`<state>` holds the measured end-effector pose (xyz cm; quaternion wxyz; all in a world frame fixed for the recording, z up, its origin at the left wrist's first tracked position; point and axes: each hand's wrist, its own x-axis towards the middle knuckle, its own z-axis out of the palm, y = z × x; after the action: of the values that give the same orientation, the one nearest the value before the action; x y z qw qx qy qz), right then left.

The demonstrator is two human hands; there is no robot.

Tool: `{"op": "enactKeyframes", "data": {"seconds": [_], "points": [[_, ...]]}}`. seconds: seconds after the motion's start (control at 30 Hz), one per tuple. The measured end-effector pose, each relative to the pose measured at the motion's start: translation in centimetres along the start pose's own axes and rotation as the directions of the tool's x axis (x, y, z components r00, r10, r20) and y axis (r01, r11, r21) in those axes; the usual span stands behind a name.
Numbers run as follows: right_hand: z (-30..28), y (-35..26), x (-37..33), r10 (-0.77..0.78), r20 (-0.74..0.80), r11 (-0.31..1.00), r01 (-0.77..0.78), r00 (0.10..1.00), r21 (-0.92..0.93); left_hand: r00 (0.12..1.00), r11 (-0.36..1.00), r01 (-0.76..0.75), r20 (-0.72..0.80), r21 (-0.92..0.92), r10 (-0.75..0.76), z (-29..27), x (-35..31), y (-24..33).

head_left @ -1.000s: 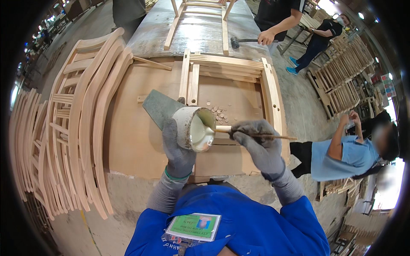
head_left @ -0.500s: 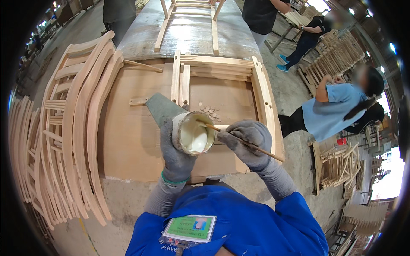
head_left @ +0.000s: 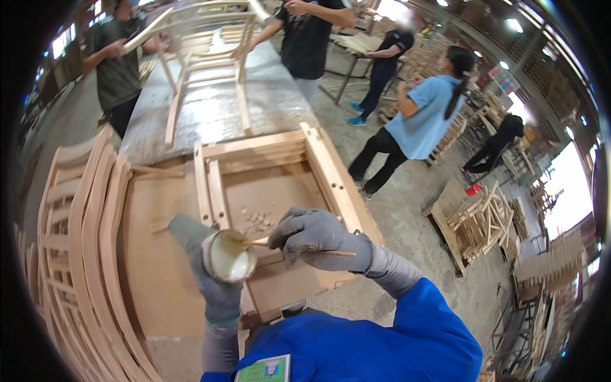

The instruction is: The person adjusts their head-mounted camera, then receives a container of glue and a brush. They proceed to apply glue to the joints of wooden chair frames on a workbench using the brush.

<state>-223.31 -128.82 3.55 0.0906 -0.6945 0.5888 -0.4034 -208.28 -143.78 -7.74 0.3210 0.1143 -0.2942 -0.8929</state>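
Note:
My gloved left hand (head_left: 219, 294) is wrapped round a round pot (head_left: 210, 266) of creamy white liquid, tipped so its mouth faces me. From the same hand a flat grey-green piece (head_left: 186, 230) sticks out beyond the pot; how it is held is hidden. In my gloved right hand (head_left: 323, 237) is a thin wooden stick (head_left: 344, 254), pinched in the fingers with its far end inside the pot. Beyond both hands, several small round wooden discs (head_left: 258, 219) lie on the brown board, within a rectangular wooden frame (head_left: 251, 149).
Curved wooden chair backs (head_left: 95, 223) stand stacked at the left. Behind the board, a silvery covered table (head_left: 146, 127) bears a chair frame (head_left: 210, 70) handled by two people. A person in light blue (head_left: 417, 121) stands at the right, near a pallet of wooden parts (head_left: 477, 223).
The view has swung to the right and up, so the table and frame appear lower left. My right hand has turned on the stick, which now lies flatter. Two people now reach to the far chair.

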Motion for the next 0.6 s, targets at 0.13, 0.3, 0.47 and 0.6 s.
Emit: {"op": "enactKeyframes", "data": {"seconds": [0.13, 0.3, 0.47, 0.6], "points": [[-1.8, 0.0, -1.2, 0.104, -0.159, 0.985, -0.08, 0.982, 0.15, 0.996, 0.979, 0.064, -0.05, -0.195, -0.075, -0.8, 1.0, -0.2], [0.8, 1.1, -2.5, 0.37, -0.342, 0.828, -0.139, 0.863, 0.544, 0.975, 0.923, 0.217, 0.023, -0.318, -0.222, 2.6, 0.6, 0.5], [5.1, 2.0, -4.3, 0.278, -0.388, 0.923, -0.132, 0.879, 0.361, 0.996, 0.953, 0.028, -0.074, -0.302, -0.053, 1.8, 0.8, -0.6], [8.2, 1.5, -6.6, 0.243, -0.396, 0.917, -0.076, 0.886, 0.391, 0.969, 0.979, -0.161, -0.207, -0.123, 0.133, 2.6, 0.6, -1.9]]}}
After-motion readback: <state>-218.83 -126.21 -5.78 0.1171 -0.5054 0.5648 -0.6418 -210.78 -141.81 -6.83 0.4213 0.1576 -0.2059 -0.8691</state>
